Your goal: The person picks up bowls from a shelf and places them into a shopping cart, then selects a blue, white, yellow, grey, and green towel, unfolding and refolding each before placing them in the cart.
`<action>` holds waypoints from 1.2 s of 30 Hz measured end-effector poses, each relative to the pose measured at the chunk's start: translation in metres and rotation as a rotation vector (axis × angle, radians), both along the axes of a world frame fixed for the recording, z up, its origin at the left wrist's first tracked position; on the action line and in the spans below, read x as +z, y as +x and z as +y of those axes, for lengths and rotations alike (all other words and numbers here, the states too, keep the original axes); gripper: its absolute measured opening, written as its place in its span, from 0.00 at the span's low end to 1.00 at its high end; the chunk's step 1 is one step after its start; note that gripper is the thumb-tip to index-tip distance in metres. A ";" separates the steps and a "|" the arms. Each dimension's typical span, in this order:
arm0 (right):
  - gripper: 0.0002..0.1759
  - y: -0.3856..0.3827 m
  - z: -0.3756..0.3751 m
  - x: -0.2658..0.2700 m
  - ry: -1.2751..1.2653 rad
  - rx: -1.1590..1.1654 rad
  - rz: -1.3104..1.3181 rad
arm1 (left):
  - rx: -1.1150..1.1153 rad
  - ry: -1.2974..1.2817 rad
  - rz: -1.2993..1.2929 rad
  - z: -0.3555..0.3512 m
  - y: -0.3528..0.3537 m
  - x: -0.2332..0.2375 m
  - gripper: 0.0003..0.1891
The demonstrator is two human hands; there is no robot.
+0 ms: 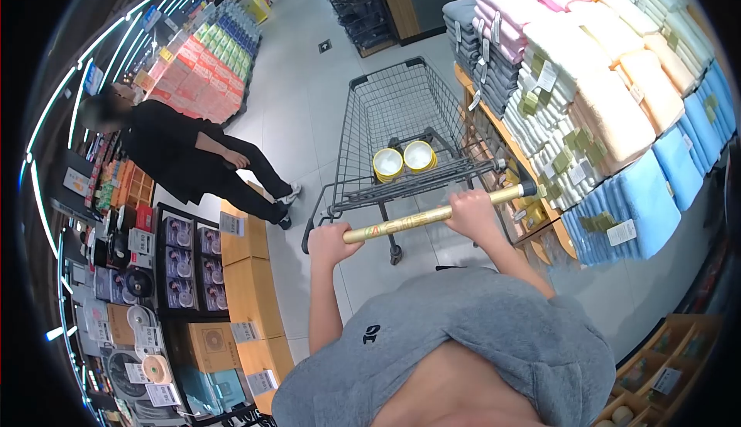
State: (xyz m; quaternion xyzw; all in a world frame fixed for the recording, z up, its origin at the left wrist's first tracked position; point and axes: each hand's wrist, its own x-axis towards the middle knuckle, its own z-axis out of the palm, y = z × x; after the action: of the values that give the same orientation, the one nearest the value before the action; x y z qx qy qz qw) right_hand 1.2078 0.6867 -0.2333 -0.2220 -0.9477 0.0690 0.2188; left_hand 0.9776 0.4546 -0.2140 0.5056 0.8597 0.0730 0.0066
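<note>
Both my hands grip the pale yellow handlebar (409,222) of a grey wire shopping cart (370,106). My left hand (334,243) is wrapped round the bar's left end. Further right, my right hand (472,215) is closed round the same bar. Inside the cart, near the handle side, two yellow-rimmed containers with white tops stand side by side: the left container (388,163) and the right container (419,155). The rest of the basket shows bare wire mesh.
Folded towels (617,110) are stacked on a wooden display close along the cart's right. A person in black (174,145) stands to the left. Shelves with boxed goods (179,257) line the near left, and pink packs (197,79) are piled further off. Tiled floor (297,64) runs ahead.
</note>
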 end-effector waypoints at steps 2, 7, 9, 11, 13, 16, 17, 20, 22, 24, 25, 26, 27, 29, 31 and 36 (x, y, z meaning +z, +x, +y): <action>0.14 0.008 -0.004 0.003 0.006 0.040 0.012 | 0.012 -0.038 -0.021 -0.004 0.008 0.004 0.17; 0.12 0.023 -0.015 -0.001 -0.013 0.069 0.044 | -0.018 -0.105 -0.054 -0.010 0.022 0.013 0.19; 0.13 0.026 -0.015 0.003 -0.032 0.094 0.016 | -0.079 0.004 -0.160 -0.008 0.023 0.018 0.20; 0.16 0.029 -0.013 0.011 -0.100 0.127 -0.125 | -0.100 0.041 -0.265 -0.007 0.024 0.027 0.20; 0.19 0.038 -0.011 0.025 -0.229 0.216 -0.042 | -0.076 0.295 -0.655 -0.011 0.005 0.015 0.19; 0.22 0.056 -0.007 0.046 -0.495 0.287 0.078 | -0.095 0.547 -0.924 0.005 0.003 0.020 0.16; 0.21 0.067 -0.006 0.051 -0.532 0.275 0.154 | -0.112 0.613 -0.964 0.018 0.007 0.026 0.15; 0.17 0.110 -0.001 0.082 -0.536 0.099 0.264 | -0.393 0.700 -0.968 0.070 0.032 0.034 0.11; 0.14 0.145 0.003 0.096 -0.479 -0.120 0.346 | -0.507 0.656 -0.958 0.104 0.059 0.041 0.09; 0.11 0.181 0.003 0.111 -0.484 -0.351 0.427 | -0.571 0.624 -0.986 0.134 0.089 0.046 0.06; 0.10 0.197 -0.001 0.115 -0.454 -0.449 0.496 | -0.576 0.611 -1.020 0.147 0.104 0.047 0.04; 0.09 0.214 -0.005 0.117 -0.422 -0.547 0.566 | -0.593 0.589 -1.071 0.159 0.119 0.049 0.04; 0.09 0.229 -0.010 0.119 -0.393 -0.621 0.616 | -0.610 0.564 -1.121 0.170 0.134 0.050 0.03; 0.08 0.259 -0.018 0.117 -0.324 -0.762 0.723 | -0.663 0.515 -1.223 0.190 0.159 0.051 0.03; 0.08 0.286 -0.022 0.110 -0.239 -0.896 0.835 | -0.735 0.464 -1.326 0.211 0.182 0.045 0.03; 0.08 0.316 -0.036 0.121 -0.213 -1.051 0.950 | -0.766 0.302 -1.448 0.262 0.246 0.051 0.07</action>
State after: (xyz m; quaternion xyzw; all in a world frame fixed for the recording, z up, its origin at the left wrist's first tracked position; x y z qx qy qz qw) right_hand 1.5234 0.6504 -0.1121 -0.6154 -0.5058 0.1355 0.5891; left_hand 1.2236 0.7168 -0.1626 0.5865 0.3923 0.4875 0.5143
